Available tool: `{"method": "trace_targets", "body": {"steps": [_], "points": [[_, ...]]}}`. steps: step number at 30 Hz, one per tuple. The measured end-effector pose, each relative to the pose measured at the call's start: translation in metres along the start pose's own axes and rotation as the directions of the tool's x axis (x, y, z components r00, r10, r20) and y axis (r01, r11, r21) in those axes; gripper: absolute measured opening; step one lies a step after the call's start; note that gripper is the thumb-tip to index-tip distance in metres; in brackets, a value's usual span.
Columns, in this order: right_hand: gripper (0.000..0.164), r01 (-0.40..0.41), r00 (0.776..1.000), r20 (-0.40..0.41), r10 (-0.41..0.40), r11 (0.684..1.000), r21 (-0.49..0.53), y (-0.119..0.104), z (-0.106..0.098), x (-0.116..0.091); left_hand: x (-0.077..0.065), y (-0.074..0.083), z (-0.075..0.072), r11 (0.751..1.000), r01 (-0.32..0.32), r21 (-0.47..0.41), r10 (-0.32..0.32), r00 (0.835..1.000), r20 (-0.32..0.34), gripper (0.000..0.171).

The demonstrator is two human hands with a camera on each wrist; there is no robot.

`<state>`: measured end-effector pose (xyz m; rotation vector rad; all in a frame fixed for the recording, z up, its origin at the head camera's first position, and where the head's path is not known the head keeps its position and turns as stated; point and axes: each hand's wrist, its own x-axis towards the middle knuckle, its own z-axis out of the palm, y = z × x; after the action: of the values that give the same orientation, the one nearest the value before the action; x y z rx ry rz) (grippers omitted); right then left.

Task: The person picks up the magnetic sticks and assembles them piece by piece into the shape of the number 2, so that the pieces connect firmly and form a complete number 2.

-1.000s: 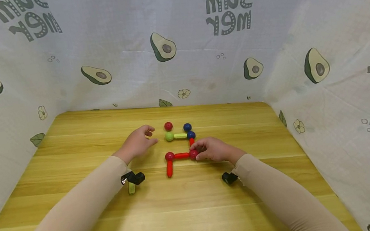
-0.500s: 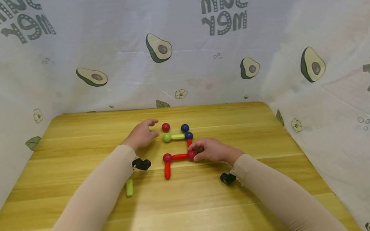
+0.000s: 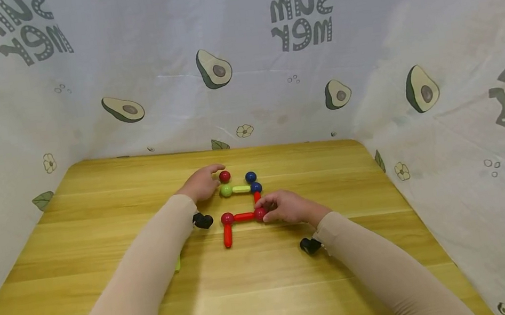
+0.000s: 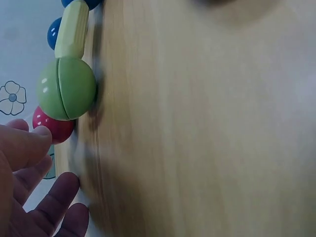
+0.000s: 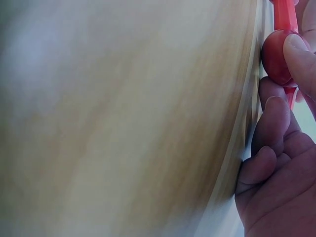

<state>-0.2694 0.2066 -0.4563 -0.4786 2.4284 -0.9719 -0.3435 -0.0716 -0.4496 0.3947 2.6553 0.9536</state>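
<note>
My right hand [image 3: 290, 207] pinches a red ball [image 3: 259, 214] at the corner of a chain of balls and rods on the table. One red rod [image 3: 243, 217] runs left from it to a second red ball [image 3: 227, 218], which has another red rod pointing towards me. Behind, a blue ball [image 3: 255, 187], a light-green rod [image 3: 241, 189] and a green ball [image 3: 226, 190] continue the chain. My left hand [image 3: 203, 183] reaches around a separate red ball [image 3: 224, 176], fingers spread. In the left wrist view the thumb overlaps this red ball [image 4: 55, 127]; contact is unclear.
A separate blue ball [image 3: 251, 177] lies just behind the chain's blue ball. Partly hidden by my left sleeve is a loose light-green rod [image 3: 177, 265]. The wooden table [image 3: 262, 296] is bounded by a white printed cloth [image 3: 158, 41] at the back and sides.
My left hand has moved right to the separate red ball, and the left sleeve now covers most of the loose green rod. The right hand keeps its hold on the corner ball.
</note>
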Motion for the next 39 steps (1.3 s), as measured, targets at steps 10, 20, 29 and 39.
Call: {"method": "trace_targets", "body": {"steps": [10, 20, 29, 39], "points": [[0.033, -0.014, 1.0, -0.001, 0.014, 1.0, 0.009, 0.002, 0.002, -0.001, 0.003, 0.002, 0.005, 0.998, -0.015, 0.059, 0.014, 1.0, 0.02, 0.05], [0.034, -0.027, 1.0, -0.004, 0.027, 1.0, 0.003, 0.004, 0.002, 0.0, 0.002, 0.001, 0.007, 0.994, 0.007, 0.105, -0.003, 0.999, -0.039, 0.041], [0.034, -0.029, 0.999, -0.016, 0.029, 1.0, -0.011, 0.001, 0.003, 0.0, -0.004, -0.006, -0.001, 0.989, 0.01, 0.147, -0.006, 1.0, -0.027, 0.035], [0.033, -0.011, 1.0, -0.022, 0.01, 1.0, -0.029, -0.002, 0.003, 0.0, -0.02, -0.019, -0.015, 0.989, 0.006, 0.147, -0.004, 1.0, -0.014, 0.035]]}}
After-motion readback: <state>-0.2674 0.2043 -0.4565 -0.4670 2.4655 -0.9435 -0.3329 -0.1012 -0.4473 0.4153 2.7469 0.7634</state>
